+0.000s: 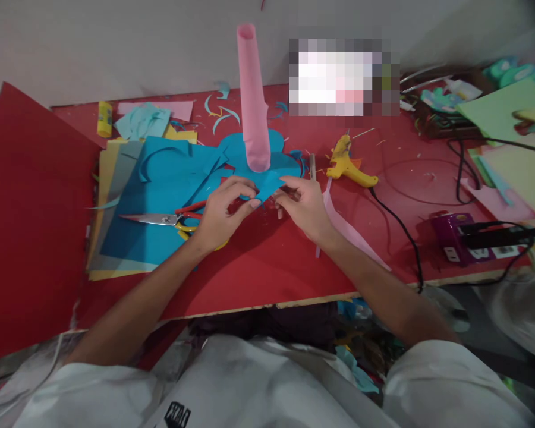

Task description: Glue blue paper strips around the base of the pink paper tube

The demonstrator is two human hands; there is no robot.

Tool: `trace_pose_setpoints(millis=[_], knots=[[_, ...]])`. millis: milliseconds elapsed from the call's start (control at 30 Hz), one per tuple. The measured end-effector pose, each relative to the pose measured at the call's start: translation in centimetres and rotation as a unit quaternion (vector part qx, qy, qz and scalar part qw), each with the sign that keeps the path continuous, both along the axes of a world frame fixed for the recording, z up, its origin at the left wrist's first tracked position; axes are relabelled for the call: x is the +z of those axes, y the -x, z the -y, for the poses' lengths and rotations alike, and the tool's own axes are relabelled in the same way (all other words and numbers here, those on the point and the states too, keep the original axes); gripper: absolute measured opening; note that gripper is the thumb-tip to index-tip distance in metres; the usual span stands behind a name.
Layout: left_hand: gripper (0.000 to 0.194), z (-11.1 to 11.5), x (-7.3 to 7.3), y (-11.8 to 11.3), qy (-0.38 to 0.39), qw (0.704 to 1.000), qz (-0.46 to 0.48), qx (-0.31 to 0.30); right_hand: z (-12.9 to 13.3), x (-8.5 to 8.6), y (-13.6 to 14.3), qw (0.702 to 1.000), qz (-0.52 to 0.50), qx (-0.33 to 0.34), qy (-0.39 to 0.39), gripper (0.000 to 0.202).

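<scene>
While both hands pinch the blue paper cutout [267, 181] under the upright pink paper tube [253, 101] on the red counter [271, 261], left hand [220, 217] and right hand [305, 205] fingers should grip lightly, keeping the tube base steady and flat.

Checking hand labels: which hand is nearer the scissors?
Left. The left hand lies right beside the scissors handles; the right hand is farther right, across the blue paper.

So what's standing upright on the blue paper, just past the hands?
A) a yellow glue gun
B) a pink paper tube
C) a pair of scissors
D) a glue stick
B: the pink tube stands on end on the blue paper, which both hands pinch.
</scene>
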State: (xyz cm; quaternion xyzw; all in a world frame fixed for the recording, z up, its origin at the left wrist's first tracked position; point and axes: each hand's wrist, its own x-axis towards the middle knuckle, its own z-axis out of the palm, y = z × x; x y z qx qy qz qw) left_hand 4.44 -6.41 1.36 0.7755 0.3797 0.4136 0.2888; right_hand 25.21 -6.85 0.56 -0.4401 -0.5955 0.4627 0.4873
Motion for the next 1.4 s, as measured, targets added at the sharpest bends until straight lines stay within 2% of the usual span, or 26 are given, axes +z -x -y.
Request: trace_pose_setpoints(millis=[100,333,533,733,900,1400], knots=[[0.034,0.0,-0.1,-0.2,0.002,1.0,-0.001,0.004,0.3,0.3,0.3,1.0,0.021,-0.009,-0.008,0.031],[0.036,0.1,-0.5,-0.4,0.021,0.998,0.004,0.056,0.6,0.5,0.7,0.999,0.031,-0.008,-0.017,0.038],[0.036,0.0,-0.9,-0.3,0.03,0.997,0.024,0.068,0.7,0.5,1.0,0.999,-0.036,0.032,-0.013,0.036],[0.024,0.0,-1.2,-0.3,0.044,0.997,0.035,0.051,0.7,0.9,1.2,0.999,-0.041,0.02,-0.004,0.047],[0.024,0.2,-1.2,-0.4,0.05,0.997,0.022,0.048,0.8,1.1,1.0,1.0,-0.018,-0.004,-0.003,0.051],[0.023,0.1,-1.2,-0.4,0.043,0.998,0.021,0.038,0.9,1.1,0.9,0.999,-0.038,-0.03,-0.017,0.043]])
